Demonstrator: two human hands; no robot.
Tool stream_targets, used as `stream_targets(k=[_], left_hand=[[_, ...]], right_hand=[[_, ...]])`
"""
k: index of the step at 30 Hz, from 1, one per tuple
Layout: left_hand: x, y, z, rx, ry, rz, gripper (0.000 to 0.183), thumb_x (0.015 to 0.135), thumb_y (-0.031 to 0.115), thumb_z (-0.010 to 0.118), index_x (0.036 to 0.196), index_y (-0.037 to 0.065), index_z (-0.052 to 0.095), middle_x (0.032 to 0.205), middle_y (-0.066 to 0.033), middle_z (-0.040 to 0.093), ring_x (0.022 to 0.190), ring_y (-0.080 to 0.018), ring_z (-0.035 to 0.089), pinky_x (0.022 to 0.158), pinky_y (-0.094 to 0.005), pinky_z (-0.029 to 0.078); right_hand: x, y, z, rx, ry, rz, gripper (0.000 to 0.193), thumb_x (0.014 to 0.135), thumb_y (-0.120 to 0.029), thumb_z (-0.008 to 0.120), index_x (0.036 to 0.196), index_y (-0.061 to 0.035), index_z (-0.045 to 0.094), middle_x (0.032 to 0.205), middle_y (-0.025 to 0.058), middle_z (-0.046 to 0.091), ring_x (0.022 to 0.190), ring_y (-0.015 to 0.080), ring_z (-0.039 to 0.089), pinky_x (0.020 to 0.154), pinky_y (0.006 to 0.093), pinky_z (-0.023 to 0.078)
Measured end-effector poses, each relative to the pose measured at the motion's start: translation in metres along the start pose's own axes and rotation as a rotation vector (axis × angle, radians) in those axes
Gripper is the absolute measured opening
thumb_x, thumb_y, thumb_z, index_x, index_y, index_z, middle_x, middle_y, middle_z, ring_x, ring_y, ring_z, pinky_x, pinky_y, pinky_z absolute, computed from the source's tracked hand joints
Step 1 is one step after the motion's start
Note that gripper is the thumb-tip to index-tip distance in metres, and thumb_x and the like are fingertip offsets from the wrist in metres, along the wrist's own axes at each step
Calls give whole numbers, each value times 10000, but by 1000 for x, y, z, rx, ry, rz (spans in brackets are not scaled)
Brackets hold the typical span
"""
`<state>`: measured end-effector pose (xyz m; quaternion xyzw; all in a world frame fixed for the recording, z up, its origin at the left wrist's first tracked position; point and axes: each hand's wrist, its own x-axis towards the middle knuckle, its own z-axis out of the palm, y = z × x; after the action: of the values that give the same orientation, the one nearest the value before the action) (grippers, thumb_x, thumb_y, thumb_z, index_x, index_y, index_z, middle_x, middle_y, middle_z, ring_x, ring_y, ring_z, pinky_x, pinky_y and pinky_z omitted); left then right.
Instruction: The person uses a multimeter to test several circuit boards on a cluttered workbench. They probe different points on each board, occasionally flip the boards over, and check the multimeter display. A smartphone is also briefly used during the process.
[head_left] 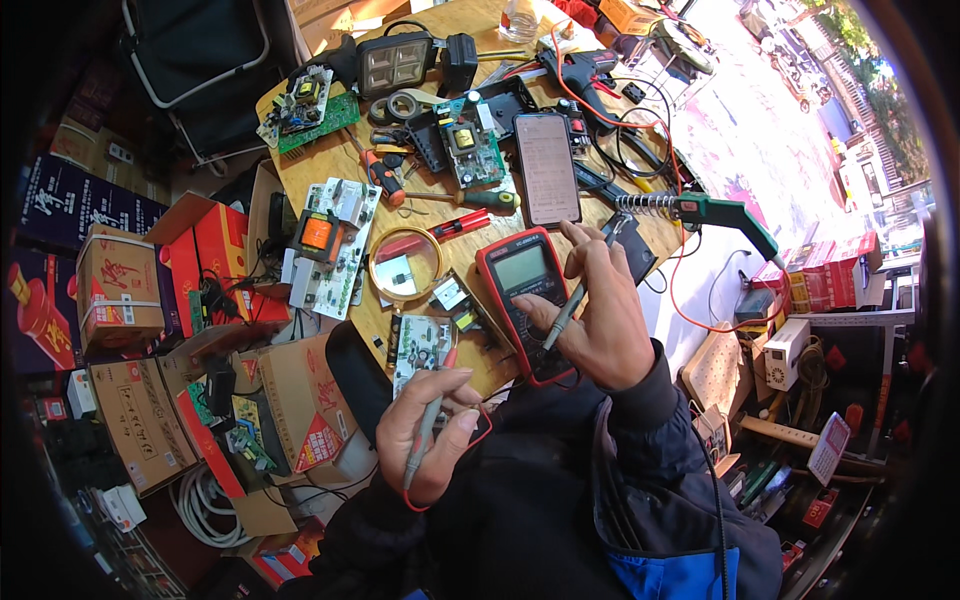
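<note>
My left hand (447,462) is closed round a grey test probe (424,430) with a red lead; its reddish tip end points at a small white circuit board (412,335). Whether the tip touches the board, I cannot tell. My right hand (615,325) holds a second grey test probe (567,312), slanting over the right edge of a red multimeter (524,266). The thumb of that hand lies over the meter's middle, partly hiding its dial. Its fingertips come close to the lower edge of a lit phone (548,170) lying face up.
Across the wooden table (330,155) lie a round magnifier (440,262), screwdrivers (470,198), a large circuit board (325,250) and a green board (468,150). A green-handled soldering iron (730,215) rests in a coil holder at right. Cardboard boxes (145,420) crowd the left.
</note>
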<state>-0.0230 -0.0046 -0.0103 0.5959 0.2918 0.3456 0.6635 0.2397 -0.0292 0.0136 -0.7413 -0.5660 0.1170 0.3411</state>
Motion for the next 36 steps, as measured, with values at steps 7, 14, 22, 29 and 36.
stream_targets(k=[7, 14, 22, 29, 36], left_hand=[[-2, 1, 3, -1, 5, 7, 428, 996, -16, 674, 1417, -51, 604, 1127, -150, 693, 881, -144, 674, 821, -284, 572], [0, 4, 7, -66, 13, -39, 407, 994, -67, 651, 1399, -43, 629, 1126, -134, 704, 972, -160, 702, 905, -291, 565], [6, 0, 8, -12, 9, -26, 432, 986, -24, 671, 1412, -55, 602, 1113, -147, 685, 878, -146, 677, 819, -276, 573], [11, 0, 7, -70, 19, -36, 422, 1006, -13, 706, 1418, -36, 619, 1126, -137, 704, 1014, -172, 696, 923, -317, 560], [13, -4, 17, -138, 2, -55, 523, 967, -2, 800, 1441, -36, 581, 1099, -112, 690, 985, -159, 677, 922, -328, 568]], right_hand=[[-8, 4, -1, 24, 12, -30, 753, 824, -307, 951, 1354, 62, 564, 1089, 181, 631, 1025, 404, 576, 954, 475, 493], [-5, 2, -4, 65, -29, 51, 656, 849, -333, 950, 1214, 27, 542, 1295, 270, 639, 1186, 434, 589, 1052, 477, 478], [3, 4, -4, 114, -91, 141, 658, 861, -343, 943, 1227, 27, 541, 1203, 234, 653, 1190, 408, 610, 1041, 458, 492], [3, 6, 3, 152, -31, -27, 567, 845, -256, 930, 1179, 19, 564, 1311, 243, 672, 1118, 439, 615, 1006, 494, 503], [-14, -25, 19, 216, -205, -203, 483, 842, -66, 793, 1260, 8, 563, 1469, 266, 624, 1236, 471, 610, 1031, 512, 490]])
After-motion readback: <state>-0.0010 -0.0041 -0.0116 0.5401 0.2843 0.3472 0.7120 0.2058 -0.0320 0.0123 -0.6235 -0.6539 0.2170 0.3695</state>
